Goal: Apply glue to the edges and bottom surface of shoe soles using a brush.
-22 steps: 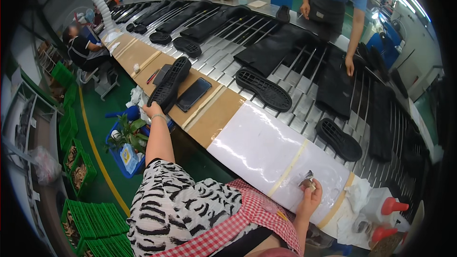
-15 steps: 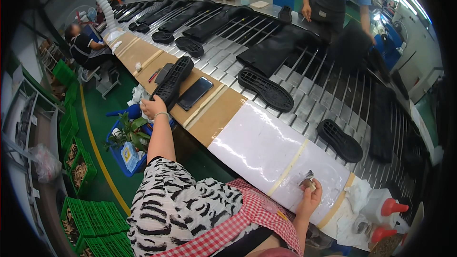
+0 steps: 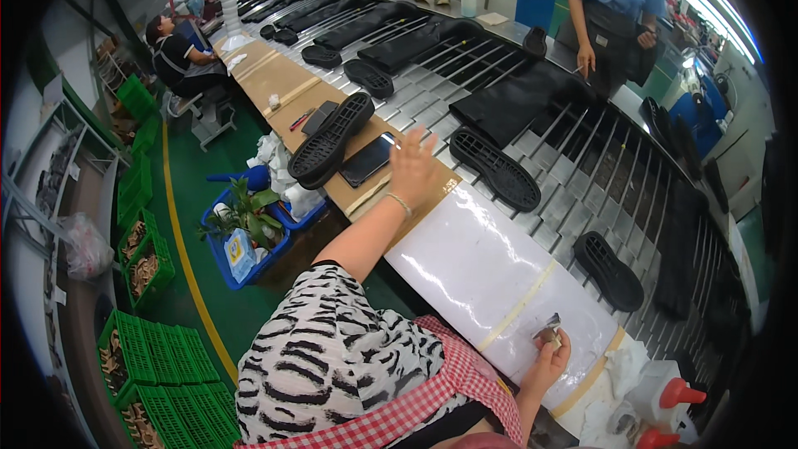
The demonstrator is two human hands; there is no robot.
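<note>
My left hand [image 3: 411, 170] is off the board with its fingers spread and nothing held, between a dark smartphone [image 3: 368, 160] and a black shoe sole [image 3: 495, 168] on the slatted metal conveyor. Another black sole [image 3: 332, 140] lies across the cardboard-covered ledge, left of the phone and partly over the ledge's edge. Above the white sheet [image 3: 465, 254], my right hand [image 3: 546, 359] pinches a small crumpled piece [image 3: 549, 331], grey and pale; its kind is unclear. A further sole [image 3: 608, 271] rests on the conveyor beyond that hand.
White bottles with red caps [image 3: 665, 393] stand at the near right beside crumpled white paper [image 3: 623, 366]. A blue basket [image 3: 284, 245] with a plant and a packet is below the ledge. Black boot shafts [image 3: 524, 100] lie on the conveyor. A co-worker [image 3: 611, 17] stands opposite.
My left hand has let go of the sole on the ledge and moved right toward the conveyor, its fingers opening. My right hand keeps its pinch. The whole view has shifted slightly.
</note>
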